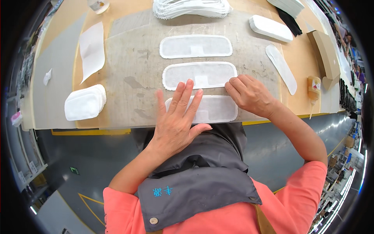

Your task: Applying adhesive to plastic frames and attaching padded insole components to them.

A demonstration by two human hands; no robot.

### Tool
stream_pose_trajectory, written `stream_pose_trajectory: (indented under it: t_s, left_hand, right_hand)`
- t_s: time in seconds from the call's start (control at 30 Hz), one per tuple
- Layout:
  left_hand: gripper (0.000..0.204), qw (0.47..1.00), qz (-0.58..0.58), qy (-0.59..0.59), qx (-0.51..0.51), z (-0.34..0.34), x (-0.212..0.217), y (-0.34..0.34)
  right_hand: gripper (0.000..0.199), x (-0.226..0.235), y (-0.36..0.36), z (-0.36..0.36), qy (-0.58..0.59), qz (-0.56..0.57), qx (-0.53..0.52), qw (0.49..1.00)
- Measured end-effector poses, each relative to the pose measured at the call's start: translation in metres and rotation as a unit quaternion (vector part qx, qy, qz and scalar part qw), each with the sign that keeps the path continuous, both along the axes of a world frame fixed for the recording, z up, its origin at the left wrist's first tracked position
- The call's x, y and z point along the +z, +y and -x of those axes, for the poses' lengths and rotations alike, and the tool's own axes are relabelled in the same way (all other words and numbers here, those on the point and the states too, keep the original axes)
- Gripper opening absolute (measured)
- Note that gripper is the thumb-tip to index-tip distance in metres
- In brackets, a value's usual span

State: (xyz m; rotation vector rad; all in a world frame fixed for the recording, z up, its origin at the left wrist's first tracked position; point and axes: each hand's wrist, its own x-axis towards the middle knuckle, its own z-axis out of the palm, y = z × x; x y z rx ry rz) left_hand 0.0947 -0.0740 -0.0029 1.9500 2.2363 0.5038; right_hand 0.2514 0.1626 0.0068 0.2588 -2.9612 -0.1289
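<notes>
Three long white fabric panels with rounded ends lie in a row before me: a far panel [177,47], a middle panel [216,72] and a near panel [223,109] at the table's front edge. Each carries a small white square at its centre. My left hand [171,126] is spread over the left part of the near panel, its fingertips reaching the middle panel's lower edge. At the right end of the middle panel, my right hand [251,95] has its fingers curled and pressed together against the lower corner. Whatever they pinch is hidden.
A thick white stack [191,8] is at the back. Another stack of white pads [83,103] sits left, below a loose white sheet [92,50]. Rightward are a white pad pile [270,28], a curved white piece [281,68], a cardboard piece [325,54] and an amber bottle [313,87].
</notes>
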Motion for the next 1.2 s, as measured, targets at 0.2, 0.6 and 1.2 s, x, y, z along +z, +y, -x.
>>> stream_pose_trajectory:
  t_s: [0.2,0.6,1.2]
  left_hand:
    - [0.074,0.996,-0.057,-0.064,-0.012,-0.003,-0.001,0.039]
    - [0.051,0.952,-0.222,-0.208,0.040,0.004,-0.028,0.088]
    - [0.072,0.912,-0.201,-0.313,0.175,0.084,-0.030,-0.006]
  right_hand:
    - [0.012,0.016,0.010,0.011,-0.029,-0.055,0.046,0.997]
    - [0.054,0.038,0.030,-0.009,-0.061,0.598,-0.406,0.688]
    - [0.015,0.083,-0.067,0.068,0.107,0.311,-0.275,0.903]
